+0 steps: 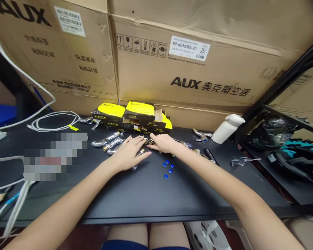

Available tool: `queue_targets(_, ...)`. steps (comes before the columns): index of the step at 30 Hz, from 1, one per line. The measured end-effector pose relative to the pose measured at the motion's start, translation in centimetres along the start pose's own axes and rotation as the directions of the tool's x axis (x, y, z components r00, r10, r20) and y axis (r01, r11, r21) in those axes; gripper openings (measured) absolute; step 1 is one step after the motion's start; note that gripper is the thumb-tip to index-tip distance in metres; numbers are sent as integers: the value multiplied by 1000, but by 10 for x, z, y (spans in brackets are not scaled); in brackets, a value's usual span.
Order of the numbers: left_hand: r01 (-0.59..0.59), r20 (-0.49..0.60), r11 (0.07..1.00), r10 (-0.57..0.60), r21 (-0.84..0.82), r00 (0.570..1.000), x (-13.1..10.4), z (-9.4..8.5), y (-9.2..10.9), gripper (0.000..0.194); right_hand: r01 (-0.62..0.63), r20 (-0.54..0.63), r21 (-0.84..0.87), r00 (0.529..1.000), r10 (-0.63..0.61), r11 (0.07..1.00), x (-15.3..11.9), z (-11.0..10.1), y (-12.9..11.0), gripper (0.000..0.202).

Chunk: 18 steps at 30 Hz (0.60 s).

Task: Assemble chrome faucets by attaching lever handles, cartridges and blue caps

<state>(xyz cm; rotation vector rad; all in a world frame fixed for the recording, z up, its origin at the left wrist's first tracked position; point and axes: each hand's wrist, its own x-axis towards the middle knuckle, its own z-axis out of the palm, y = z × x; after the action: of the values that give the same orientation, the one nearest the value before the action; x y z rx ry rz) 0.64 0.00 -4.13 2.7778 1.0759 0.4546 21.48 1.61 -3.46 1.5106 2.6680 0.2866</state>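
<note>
My left hand lies over several chrome metal fittings, fingers spread, palm down. Curved chrome pipes with brass-coloured ends show to its left, and a small fitting shows near its thumb. My right hand is beside it, fingers bent at a small ring-shaped metal part; whether it grips the part is unclear. Several small blue discs lie on the black table below my right hand. More metal parts are partly hidden behind my right forearm.
Yellow and black boxes are stacked at the back, before large cardboard cartons. A white bottle and a chrome fitting stand or lie at the right. White cables lie at the left.
</note>
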Motion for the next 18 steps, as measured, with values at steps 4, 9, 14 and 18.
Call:
queue_targets(4,5,-2,1000,-5,18,1000,0,0,0,67,38,22,-25,999,-38,999,6,0,-1,38)
queue_targets(9,18,13,1000,-18,9,1000,0,3,-1,68,44,42,-44,998,-42,998,11,-1,1,42)
queue_targets(14,53,42,999,-53,2,998,1,4,0,70,37,47,-32,998,-35,999,12,-5,2,43)
queue_targets(18,60,30,998,-61,14,998,1,4,2,70,9,27,-7,1000,-9,1000,9,-6,-2,49)
